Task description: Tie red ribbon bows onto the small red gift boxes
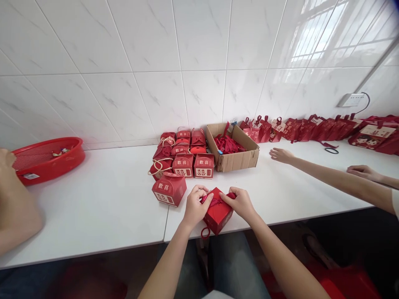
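Note:
A small red gift box (219, 219) sits at the table's front edge, with a dark red ribbon (215, 202) across its top. My left hand (195, 206) is closed at the box's left side, pinching the ribbon between thumb and fingers. On the opposite side my right hand (242, 204) is closed on the ribbon, its thumb on the box top. A ribbon loop (205, 232) hangs at the lower left of the box. Just left of my hands stands a printed red candy box (170, 189), in front of several similar boxes (183, 163).
Behind my hands stands a cardboard box (238, 162) of red ribbons (229, 144). Red gift bags (299, 129) line the wall at right. Another person's arm (330, 174) reaches in there. At left are a red plastic basket (50, 168) and a blurred arm (18, 211).

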Demonstrator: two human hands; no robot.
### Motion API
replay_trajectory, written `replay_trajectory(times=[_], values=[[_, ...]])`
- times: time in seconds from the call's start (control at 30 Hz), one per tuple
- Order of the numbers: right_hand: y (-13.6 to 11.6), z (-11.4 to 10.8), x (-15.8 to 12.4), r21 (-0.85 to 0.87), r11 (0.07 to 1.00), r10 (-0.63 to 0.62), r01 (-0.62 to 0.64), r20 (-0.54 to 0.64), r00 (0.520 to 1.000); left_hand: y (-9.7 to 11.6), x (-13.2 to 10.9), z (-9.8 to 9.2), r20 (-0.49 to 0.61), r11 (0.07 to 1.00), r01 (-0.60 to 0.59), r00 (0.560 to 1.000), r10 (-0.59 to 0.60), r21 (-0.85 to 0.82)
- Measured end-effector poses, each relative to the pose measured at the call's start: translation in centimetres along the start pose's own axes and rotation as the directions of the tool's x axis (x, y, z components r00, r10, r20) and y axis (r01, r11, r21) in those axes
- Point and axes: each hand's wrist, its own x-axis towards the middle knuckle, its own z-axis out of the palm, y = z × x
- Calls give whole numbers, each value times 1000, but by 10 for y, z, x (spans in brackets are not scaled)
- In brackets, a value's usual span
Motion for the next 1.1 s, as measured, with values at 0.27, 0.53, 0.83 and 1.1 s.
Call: replay_trajectory(times=[0.27,0.53,0.83,1.1], values=[[-4,0,-12,140,990,-12,1,78,997,3,1,-8,121,968,98,990,-72,-230],[-23,-30,4,63,989,-138,134,56,989,-11,-24,-25,-111,935,311,937,-332,-168],[-64,-6,24,-438,767,-252,468,466,848,-3,-31,-25,68,943,329,943,-325,-58],[-57,5,23,-565,661,-209,493,492,845,3,-43,-24,116,932,336,940,-322,-136]])
